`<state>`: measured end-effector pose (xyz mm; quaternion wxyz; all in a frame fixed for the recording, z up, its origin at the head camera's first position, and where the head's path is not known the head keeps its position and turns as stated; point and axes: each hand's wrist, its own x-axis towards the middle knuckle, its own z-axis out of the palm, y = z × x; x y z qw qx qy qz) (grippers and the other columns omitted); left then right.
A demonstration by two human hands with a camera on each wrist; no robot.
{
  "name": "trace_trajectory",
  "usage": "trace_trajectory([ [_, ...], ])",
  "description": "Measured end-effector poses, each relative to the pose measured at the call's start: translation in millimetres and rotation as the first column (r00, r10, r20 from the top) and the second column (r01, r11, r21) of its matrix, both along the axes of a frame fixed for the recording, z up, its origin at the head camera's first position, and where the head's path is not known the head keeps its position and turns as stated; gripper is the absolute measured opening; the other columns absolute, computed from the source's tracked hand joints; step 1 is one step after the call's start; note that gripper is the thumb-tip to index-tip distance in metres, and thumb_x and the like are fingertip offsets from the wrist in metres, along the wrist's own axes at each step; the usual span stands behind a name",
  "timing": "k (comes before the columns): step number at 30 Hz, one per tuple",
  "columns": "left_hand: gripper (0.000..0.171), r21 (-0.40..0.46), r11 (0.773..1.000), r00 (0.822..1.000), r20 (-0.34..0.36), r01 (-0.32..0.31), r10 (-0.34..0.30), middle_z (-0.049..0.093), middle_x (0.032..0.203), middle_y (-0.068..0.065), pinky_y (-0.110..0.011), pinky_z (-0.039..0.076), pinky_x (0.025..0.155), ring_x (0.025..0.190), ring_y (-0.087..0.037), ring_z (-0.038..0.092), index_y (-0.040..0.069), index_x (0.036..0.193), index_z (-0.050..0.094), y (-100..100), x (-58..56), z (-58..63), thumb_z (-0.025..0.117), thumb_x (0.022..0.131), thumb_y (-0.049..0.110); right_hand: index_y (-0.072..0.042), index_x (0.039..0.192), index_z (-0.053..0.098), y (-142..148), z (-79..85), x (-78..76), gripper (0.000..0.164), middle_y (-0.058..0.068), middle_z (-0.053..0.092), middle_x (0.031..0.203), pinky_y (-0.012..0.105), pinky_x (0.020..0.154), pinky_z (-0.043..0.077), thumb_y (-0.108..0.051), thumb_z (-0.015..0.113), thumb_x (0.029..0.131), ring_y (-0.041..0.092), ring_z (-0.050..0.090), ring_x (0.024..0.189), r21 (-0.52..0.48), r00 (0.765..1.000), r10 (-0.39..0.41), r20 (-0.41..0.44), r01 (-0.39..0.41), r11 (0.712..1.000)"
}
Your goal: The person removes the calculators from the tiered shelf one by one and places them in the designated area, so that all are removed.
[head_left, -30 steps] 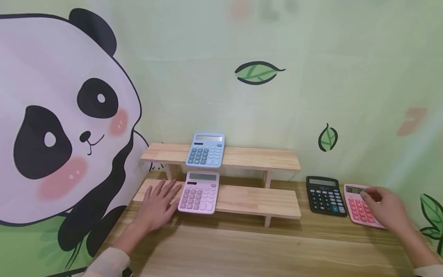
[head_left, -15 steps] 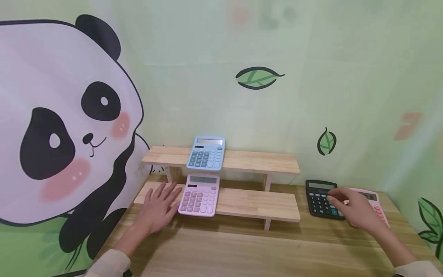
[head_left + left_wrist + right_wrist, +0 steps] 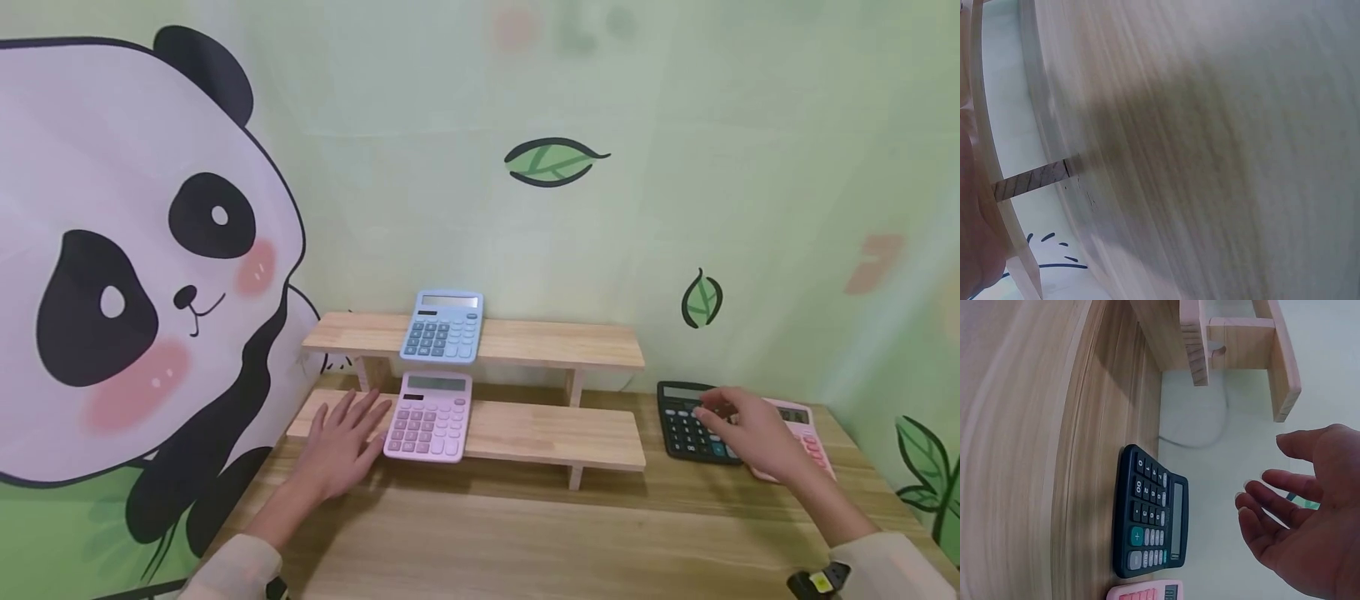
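My left hand (image 3: 339,448) rests with spread fingers on the lower wooden shelf, its thumb beside the left edge of a lilac calculator (image 3: 442,417). Only part of that hand (image 3: 979,231) shows in the left wrist view. Above the black calculator (image 3: 682,435), my right hand (image 3: 753,433) hovers with loosely bent fingers and nothing in it. The right wrist view shows a gap between this hand (image 3: 1322,512) and the black calculator (image 3: 1152,515). A pink calculator (image 3: 810,437) lies just right of the black one, partly hidden by my hand.
A blue calculator (image 3: 442,325) leans at the upper shelf (image 3: 562,343). The lower shelf (image 3: 555,429) extends right of the lilac calculator. Both boards stand on the wooden table (image 3: 525,542), against a wall covering (image 3: 420,208) printed with a panda and leaves.
My right hand has left the pink calculator and moved left over the black one. The left hand stays where it was. The calculators keep their places.
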<state>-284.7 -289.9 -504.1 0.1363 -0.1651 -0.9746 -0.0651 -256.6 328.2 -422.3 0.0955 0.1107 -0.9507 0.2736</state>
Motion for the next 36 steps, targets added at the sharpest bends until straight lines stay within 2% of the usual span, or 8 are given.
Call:
trace_trajectory([
  [12, 0.060, 0.021, 1.000, 1.000, -0.028, 0.014, -0.014, 0.031, 0.173, -0.007, -0.075, 0.012, 0.121, 0.159, -0.044, 0.022, 0.023, 0.165, 0.042, 1.0, 0.1, 0.0, 0.041, 0.110, 0.050, 0.011, 0.134, 0.060, -4.2, -2.6, -13.9, 0.049, 0.032, 0.066, 0.126, 0.064, 0.095, 0.054, -0.030, 0.063, 0.108, 0.048, 0.063, 0.116, -0.024, 0.999, -0.031, 0.018, 0.032, 0.999],
  [19, 0.061, 0.017, 1.000, 1.000, -0.024, 0.015, -0.015, 0.031, 0.173, -0.008, -0.075, 0.013, 0.121, 0.159, -0.044, 0.022, 0.023, 0.164, 0.043, 1.2, 0.7, 1.1, 0.040, 0.111, 0.052, 0.011, 0.134, 0.061, -17.6, -1.6, -15.3, 0.051, 0.031, 0.067, 0.125, 0.063, 0.094, 0.054, -0.032, 0.065, 0.107, 0.048, 0.064, 0.115, -0.039, 1.000, -0.012, 0.024, 0.013, 0.999],
  [29, 0.061, 0.013, 1.000, 1.000, -0.016, 0.015, -0.015, 0.031, 0.173, -0.008, -0.075, 0.013, 0.121, 0.158, -0.044, 0.022, 0.023, 0.164, 0.043, 1.4, 1.9, 1.7, 0.043, 0.110, 0.049, 0.010, 0.132, 0.063, -57.3, 1.3, -21.9, 0.041, 0.023, 0.071, 0.119, 0.060, 0.094, 0.055, -0.021, 0.067, 0.105, 0.042, 0.068, 0.111, -0.074, 0.996, 0.079, -0.032, -0.081, 0.994],
  [36, 0.061, 0.016, 1.000, 1.000, -0.018, 0.015, -0.015, 0.032, 0.173, -0.009, -0.076, 0.014, 0.121, 0.158, -0.044, 0.022, 0.022, 0.164, 0.043, 2.3, 2.7, 2.5, 0.043, 0.110, 0.050, 0.005, 0.128, 0.066, -90.2, -1.0, -27.5, 0.035, 0.014, 0.073, 0.114, 0.052, 0.089, 0.058, -0.021, 0.069, 0.105, 0.030, 0.069, 0.104, -0.137, 0.988, 0.150, -0.035, -0.153, 0.979],
])
